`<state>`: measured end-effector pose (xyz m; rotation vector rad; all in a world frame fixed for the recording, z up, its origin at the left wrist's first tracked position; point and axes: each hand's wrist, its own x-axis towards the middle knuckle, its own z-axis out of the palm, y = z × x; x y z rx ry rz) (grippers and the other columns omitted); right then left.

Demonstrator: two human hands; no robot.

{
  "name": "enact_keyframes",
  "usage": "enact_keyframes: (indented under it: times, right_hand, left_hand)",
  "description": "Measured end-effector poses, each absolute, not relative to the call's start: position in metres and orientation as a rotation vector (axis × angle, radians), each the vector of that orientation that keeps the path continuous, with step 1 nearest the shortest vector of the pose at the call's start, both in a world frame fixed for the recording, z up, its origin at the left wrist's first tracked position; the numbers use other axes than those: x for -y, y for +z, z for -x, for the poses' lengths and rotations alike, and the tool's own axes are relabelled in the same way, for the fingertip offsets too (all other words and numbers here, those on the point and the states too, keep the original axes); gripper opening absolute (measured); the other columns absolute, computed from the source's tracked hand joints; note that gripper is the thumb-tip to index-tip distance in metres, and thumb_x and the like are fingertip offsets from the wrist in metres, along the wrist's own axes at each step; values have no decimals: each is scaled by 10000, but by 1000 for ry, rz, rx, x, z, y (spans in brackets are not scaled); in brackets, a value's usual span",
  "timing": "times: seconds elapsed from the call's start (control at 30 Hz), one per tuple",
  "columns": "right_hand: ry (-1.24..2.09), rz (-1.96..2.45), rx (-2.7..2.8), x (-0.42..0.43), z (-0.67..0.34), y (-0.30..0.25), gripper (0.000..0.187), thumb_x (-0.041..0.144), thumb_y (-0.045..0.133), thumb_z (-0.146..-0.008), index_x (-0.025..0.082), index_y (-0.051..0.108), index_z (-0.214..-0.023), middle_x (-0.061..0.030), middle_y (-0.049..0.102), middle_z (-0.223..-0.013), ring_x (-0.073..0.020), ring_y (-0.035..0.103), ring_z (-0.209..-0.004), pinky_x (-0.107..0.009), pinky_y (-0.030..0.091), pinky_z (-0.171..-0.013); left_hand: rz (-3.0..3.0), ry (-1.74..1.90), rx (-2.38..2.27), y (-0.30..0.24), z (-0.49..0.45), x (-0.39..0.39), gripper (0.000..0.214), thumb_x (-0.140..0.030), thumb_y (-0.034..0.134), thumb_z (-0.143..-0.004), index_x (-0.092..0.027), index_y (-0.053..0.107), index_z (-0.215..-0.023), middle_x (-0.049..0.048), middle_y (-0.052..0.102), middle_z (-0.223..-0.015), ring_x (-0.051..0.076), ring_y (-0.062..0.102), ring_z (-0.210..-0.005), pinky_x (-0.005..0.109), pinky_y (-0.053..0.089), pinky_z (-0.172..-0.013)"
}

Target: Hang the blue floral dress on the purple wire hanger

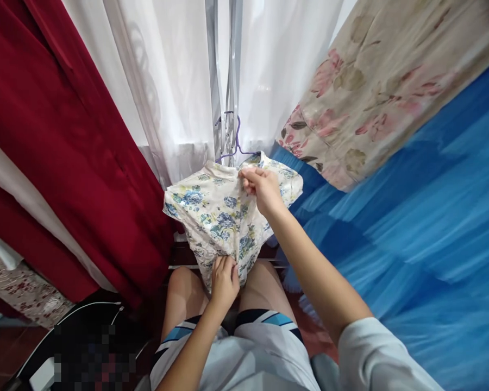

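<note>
A white short-sleeved shirt [212, 203] with blue and yellow-green flowers hangs in front of me on a purple wire hanger [237, 138]. Up at the neckline, my right hand [264, 189] pinches the front edge just below the collar. Lower down, over my knees, my left hand [225, 277] has its fingers closed on the front of the same shirt near its hem. What lies under those left fingers is partly hidden. The hanger's hook is up among grey strips in front of the white curtain.
White curtains [175, 70] hang behind the shirt. Red curtains [85, 163] are on the left, a beige floral cloth [350, 103] and a blue printed cloth [424, 228] on the right. At lower left, a white cable [79, 307] crosses a dark surface near a white block [44, 374].
</note>
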<state>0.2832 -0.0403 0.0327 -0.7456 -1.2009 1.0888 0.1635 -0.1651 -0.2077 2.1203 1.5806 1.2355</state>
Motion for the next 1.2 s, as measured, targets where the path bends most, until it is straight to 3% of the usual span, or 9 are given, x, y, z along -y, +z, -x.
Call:
enact_keyframes:
  times: [0.17,0.27,0.37,0.47,0.57,0.73,0.9,1.03,1.2]
  right_hand:
    - [1077,740,1246,50,-272,23,214,368,703,-761,173,627,-718,44,553,-505,-73,404,-396,-212,303,-402]
    - [1059,758,1299,63,-275,13,287,452,708,-777,187,607,-736,62,511,-450,-83,394,-382,-217,302,-405]
    - [995,733,1358,75,-282,17,327,485,706,-795,186,594,-728,75,456,-418,-84,389,-385,-220,297,-421]
    - [946,735,1434,82,-292,27,325,484,693,-821,182,594,-756,72,454,-444,-86,396,-409,-223,298,-436]
    - [934,756,1498,75,-298,28,308,466,676,-838,186,575,-759,78,424,-458,-83,356,-417,-228,264,-441]
    - [822,871,1521,47,-299,1,301,445,679,-807,187,558,-712,80,362,-491,-78,286,-434,-241,192,-450]
    - [886,939,1551,59,-307,-33,269,418,652,-835,176,582,-741,77,359,-513,-87,307,-461,-242,220,-467]
    - [920,985,1543,78,-318,-55,282,424,660,-840,167,590,-746,79,365,-507,-86,308,-468,-240,229,-477]
    - [934,1158,1427,71,-353,-94,310,474,644,-829,180,576,-758,63,431,-521,-106,358,-481,-243,263,-489]
  left_hand:
    - [-2010,1398,-1466,-190,-147,161,108,-193,503,-957,-196,575,-877,63,633,-891,233,578,-927,377,467,-854]
    - [-1964,1717,-1254,-124,-140,143,139,-188,501,-971,-199,613,-1054,76,650,-1039,207,592,-1031,366,465,-941]
    - [-2110,1898,-1159,-36,-133,114,329,-189,488,-983,-214,557,-1304,81,655,-1116,191,599,-1016,343,476,-916]
    - [-2446,1760,-1134,24,-132,87,253,-204,532,-968,-228,639,-1196,49,684,-1072,200,583,-1016,354,455,-927]
    - [-2614,1688,-1090,43,-138,73,108,-211,567,-949,-197,666,-989,40,681,-949,198,576,-942,345,458,-877]
    - [-2518,2020,-1120,49,-127,68,113,-194,557,-946,-179,623,-855,38,630,-831,177,564,-831,311,458,-786]
    - [-1874,2371,-1557,30,-41,38,151,-298,568,-935,-162,633,-952,41,616,-896,171,575,-812,289,466,-757]
    - [-1396,2307,-1583,-45,5,15,204,-346,568,-902,-149,615,-922,26,622,-853,161,596,-805,277,479,-778]
    - [-1141,1926,-1482,-130,-26,25,288,-435,658,-797,-153,632,-851,23,621,-797,150,570,-753,255,460,-710]
